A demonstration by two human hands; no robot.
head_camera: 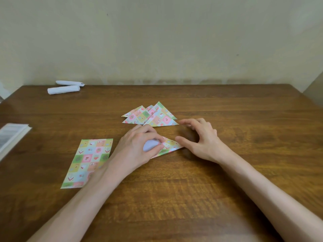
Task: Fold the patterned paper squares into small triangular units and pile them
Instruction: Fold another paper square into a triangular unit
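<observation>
**Mid-fold on the next triangle, pile sitting right behind it**

So here's where I'm at. My landmark is the pile of triangles [157,117] in the middle of the bench [174,198]. It's several finished units fanned over each other, points toward the wall.

The half-folded piece [170,144] lies just in front of that pile, down on the wood with its right tip poking out. The left hand [138,149] has its grip closed on it, fingers and thumb curled round the left part. A bit of white underside shows under the fingers, so I reckon a flap is being turned over and pinned so it can't slide.

The right hand [202,138] sits in front-right of the pile, grip loose and holding nothing, fingers arched off the wood. Its thumb is at the piece's right tip, but I can't tell if it actually touches. My guess is it's there to steady that corner or run the crease.

The flat sheet [87,163] waits front-left of the pile, well apart, probably so it's reachable without getting in the way. Two white rolls [63,89] lie far behind-left of the pile and don't look like part of this job.
</observation>
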